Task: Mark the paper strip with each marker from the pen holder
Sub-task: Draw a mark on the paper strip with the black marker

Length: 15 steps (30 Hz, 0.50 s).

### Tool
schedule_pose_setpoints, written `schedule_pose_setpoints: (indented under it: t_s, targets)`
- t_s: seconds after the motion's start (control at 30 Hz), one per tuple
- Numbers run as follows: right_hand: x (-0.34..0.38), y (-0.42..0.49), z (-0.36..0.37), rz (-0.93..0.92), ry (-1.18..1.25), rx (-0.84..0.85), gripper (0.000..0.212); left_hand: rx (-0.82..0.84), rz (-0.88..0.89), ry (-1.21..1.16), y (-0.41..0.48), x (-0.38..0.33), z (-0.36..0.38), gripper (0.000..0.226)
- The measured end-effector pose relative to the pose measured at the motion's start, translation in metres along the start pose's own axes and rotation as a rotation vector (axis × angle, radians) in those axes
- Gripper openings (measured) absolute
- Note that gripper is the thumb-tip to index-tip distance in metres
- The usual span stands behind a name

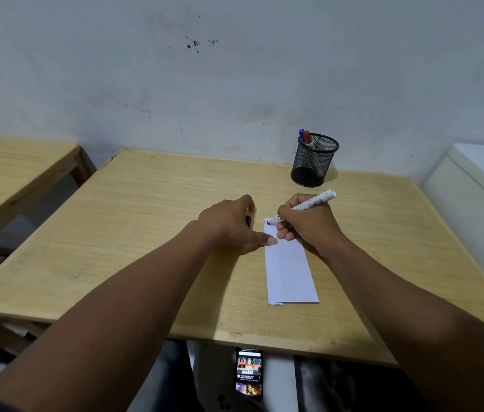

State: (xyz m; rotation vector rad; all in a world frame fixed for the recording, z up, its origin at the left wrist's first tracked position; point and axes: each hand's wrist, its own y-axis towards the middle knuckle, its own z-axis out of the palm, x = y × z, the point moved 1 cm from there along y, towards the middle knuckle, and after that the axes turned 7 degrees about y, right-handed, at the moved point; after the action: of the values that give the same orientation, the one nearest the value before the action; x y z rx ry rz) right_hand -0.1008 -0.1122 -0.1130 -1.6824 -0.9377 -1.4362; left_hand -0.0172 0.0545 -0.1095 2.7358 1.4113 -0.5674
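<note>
A white folded paper strip (289,272) lies on the wooden table (145,233), long side running away from me. My right hand (306,224) grips a white marker (309,203) with its black tip touching the strip's far left corner, beside a small red mark (265,222). My left hand (234,224) rests left of the strip, thumb pressing its edge, fingers closed around a black cap (248,221). A black mesh pen holder (313,160) stands at the back, holding a blue marker (302,135) and a red marker (307,139).
A second wooden table (12,173) stands to the left across a gap. A white appliance (478,188) sits against the table's right side. A phone (249,373) with a lit screen lies below the table's near edge. The wall (234,69) is right behind.
</note>
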Motion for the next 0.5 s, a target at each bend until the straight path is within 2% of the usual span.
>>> schedule_pose_setpoints:
  t_s: [0.13, 0.2, 0.33, 0.37, 0.43, 0.5]
  targets:
    - [0.004, 0.002, -0.004, 0.036, 0.167, -0.024, 0.011, 0.001, -0.013, -0.053, 0.000, 0.000, -0.002, 0.095]
    - [0.007, 0.003, -0.008, 0.080, 0.293, -0.064, 0.010, 0.019, -0.033, -0.136, 0.001, 0.002, -0.007, 0.083]
    - [0.022, 0.008, -0.019, 0.101, 0.403, -0.129, 0.008, -0.011, -0.018, -0.266, 0.002, 0.013, -0.016, 0.025]
    - [0.028, 0.010, -0.022, 0.092, 0.410, -0.120, 0.008, -0.026, -0.003, -0.287, 0.002, 0.015, -0.019, 0.017]
    - [0.043, 0.014, -0.026, 0.081, 0.412, -0.059, 0.009, -0.061, 0.007, -0.372, 0.000, 0.017, -0.024, 0.015]
    - [0.059, 0.017, -0.030, 0.091, 0.427, 0.014, 0.012, -0.085, 0.009, -0.578, 0.000, 0.015, -0.031, 0.016]
